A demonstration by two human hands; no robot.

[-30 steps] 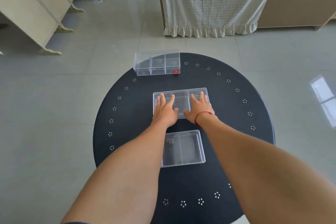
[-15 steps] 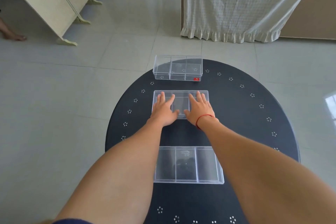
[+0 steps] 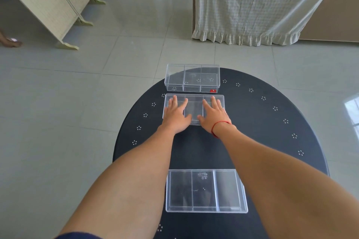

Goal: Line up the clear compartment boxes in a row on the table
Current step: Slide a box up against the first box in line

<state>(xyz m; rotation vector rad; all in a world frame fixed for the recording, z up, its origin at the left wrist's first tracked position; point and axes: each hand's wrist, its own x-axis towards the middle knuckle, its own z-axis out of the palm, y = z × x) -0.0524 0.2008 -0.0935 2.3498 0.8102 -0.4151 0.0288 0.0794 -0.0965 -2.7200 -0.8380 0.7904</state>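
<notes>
A pale tiled floor (image 3: 77, 103) surrounds a round black table (image 3: 262, 132) edged with small white dot clusters; a frilled curtain (image 3: 252, 6) hangs beyond it and a cream folding screen (image 3: 48, 0) stands at the far left. Three clear compartment boxes sit one behind another down the table's middle. The far box (image 3: 192, 78) stands at the table's far edge, with a small red label at its near right corner. Just in front of it, with a narrow gap between, lies the middle box (image 3: 194, 103). The left hand (image 3: 175, 115) and right hand (image 3: 212, 115) lie flat on top of it, fingers spread and pointing away, palms pressing down rather than gripping. A red string (image 3: 219, 125) circles the right wrist. The near box (image 3: 206, 190) lies well apart from the hands, between the two forearms.
</notes>
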